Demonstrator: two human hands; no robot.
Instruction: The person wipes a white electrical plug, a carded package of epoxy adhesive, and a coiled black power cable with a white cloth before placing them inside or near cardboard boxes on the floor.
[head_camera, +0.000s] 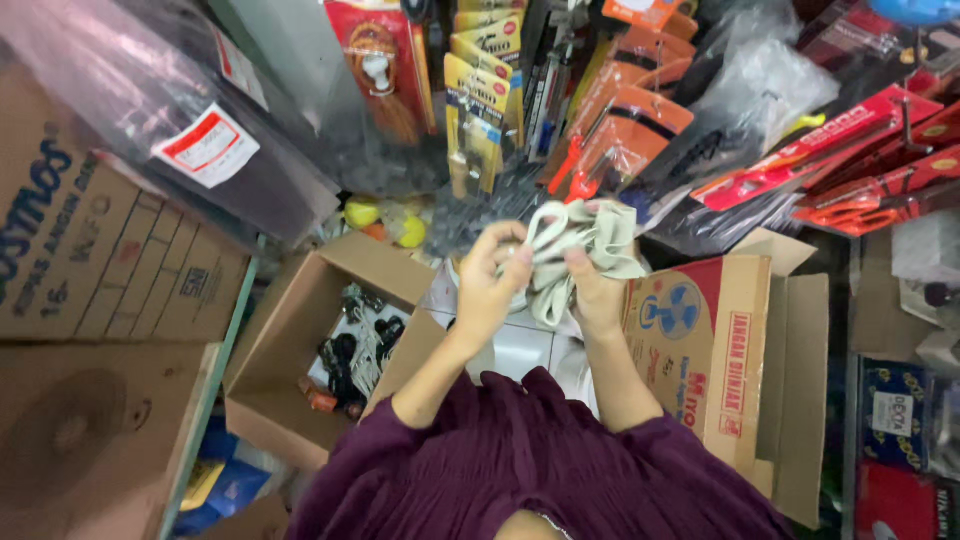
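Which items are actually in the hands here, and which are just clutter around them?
In hand:
- left hand
- right hand
- bundle of pale flat cord, gripped by both

Lying about:
- open box of dark small parts
- fan carton
- hanging orange tool packs
- yellow balls

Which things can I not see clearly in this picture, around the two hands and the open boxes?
- Head view: the pale bundle is partly covered by the left hand and right hand; blur hides what it is.
- The dark items in the open cardboard box are too small to identify.
- The inside of the fan carton is hidden by its walls.
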